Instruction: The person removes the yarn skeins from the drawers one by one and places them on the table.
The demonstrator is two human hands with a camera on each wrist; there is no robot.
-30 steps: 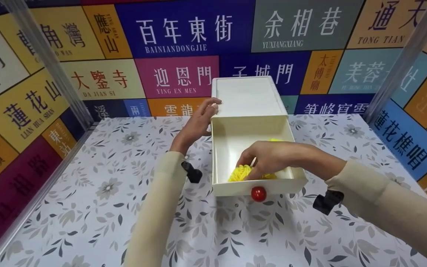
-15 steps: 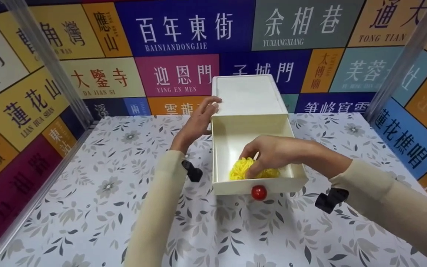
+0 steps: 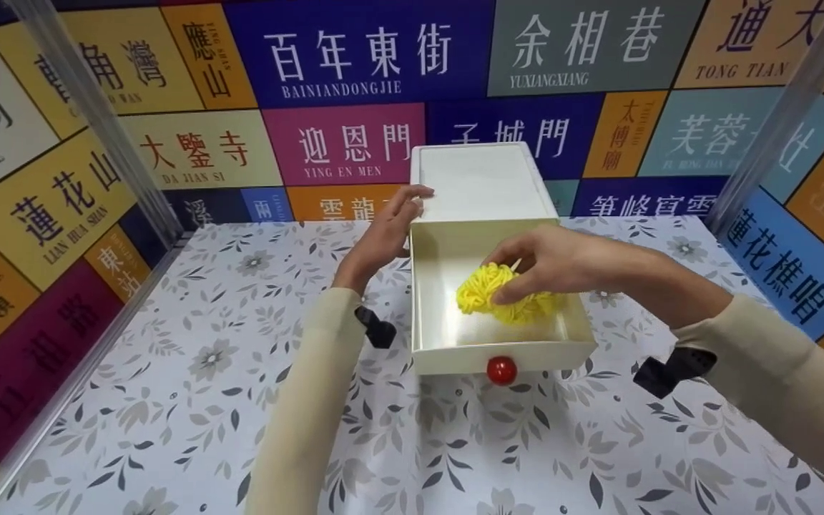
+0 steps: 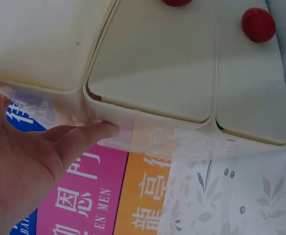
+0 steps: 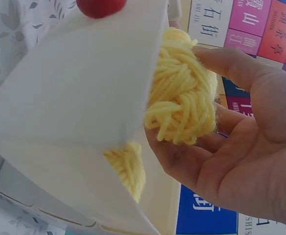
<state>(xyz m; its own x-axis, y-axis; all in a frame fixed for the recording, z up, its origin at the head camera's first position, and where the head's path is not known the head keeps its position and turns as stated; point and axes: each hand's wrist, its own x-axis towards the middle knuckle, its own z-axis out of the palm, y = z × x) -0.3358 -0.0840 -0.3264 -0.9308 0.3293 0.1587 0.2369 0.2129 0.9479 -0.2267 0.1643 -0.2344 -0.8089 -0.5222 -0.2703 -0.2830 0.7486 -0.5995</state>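
Observation:
A ball of yellow yarn [image 3: 508,293] hangs above the floor of the pulled-out top drawer [image 3: 448,332]. The fingers and thumb of my right hand [image 3: 569,261] pinch it from above. In the right wrist view, the yarn ball [image 5: 182,93] sits between thumb and fingers, and more yellow yarn [image 5: 128,171] shows beyond the drawer wall; whether it is a separate piece I cannot tell. My left hand [image 3: 387,239] rests on the left side of the white drawer cabinet [image 3: 480,179], fingertips on its top edge. The left wrist view has its thumb against the cabinet's clear side.
A red knob [image 3: 502,370] sticks out from the open drawer's front. Lower drawer fronts [image 4: 153,54] with red knobs show in the left wrist view. The flower-patterned table [image 3: 169,400] meets a colourful sign-covered wall [image 3: 355,50] behind the cabinet.
My right hand has lifted the yarn ball from near the drawer's front wall, up and back toward the cabinet. My left hand has stayed on the cabinet.

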